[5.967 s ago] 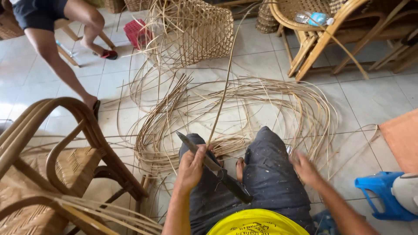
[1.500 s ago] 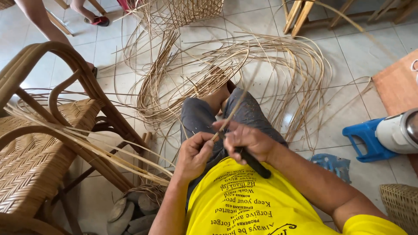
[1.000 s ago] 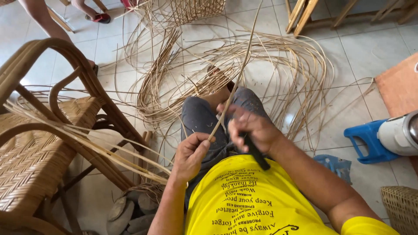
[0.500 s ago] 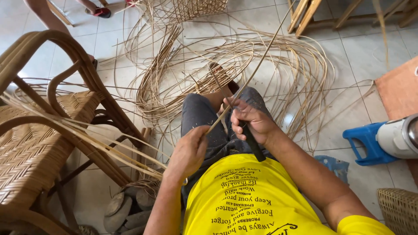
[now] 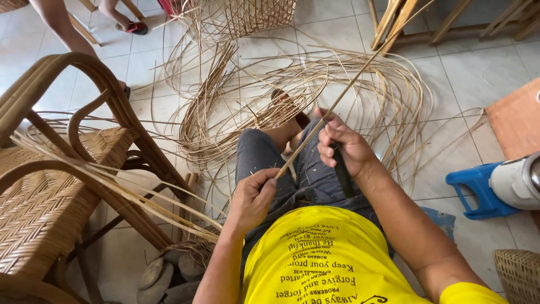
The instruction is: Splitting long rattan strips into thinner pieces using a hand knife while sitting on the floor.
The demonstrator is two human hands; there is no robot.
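Head view: a long rattan strip [image 5: 329, 110] is held across the lap of a seated person in a yellow shirt [image 5: 320, 259] and grey trousers [image 5: 304, 174]. Its near end is pinched between the thumb and curled fingers of the left hand [image 5: 253, 194], just above the left thigh. From there the strip runs up and away toward the wooden frame [image 5: 394, 19] at the far edge of the floor. The right hand [image 5: 346, 147] is closed around a dark-handled knife [image 5: 341, 174], with the thumb pressed against the strip; the blade itself is hidden behind the fingers, so its contact with the strip can only be assumed. Both hands are set near each other, over the knees.

A loose tangle of rattan strands [image 5: 315, 90] is spread over the tiled floor [image 5: 478, 73] beyond the feet. A half-woven basket [image 5: 242, 17] stands at the far edge, beside another person's legs [image 5: 62, 25]. A rattan chair [image 5: 62, 169] with a woven seat is placed at the left edge, and several strips are laid across it. A blue plastic stool [image 5: 475, 188] is seen at the right edge, with a white container [image 5: 514, 180] on it.
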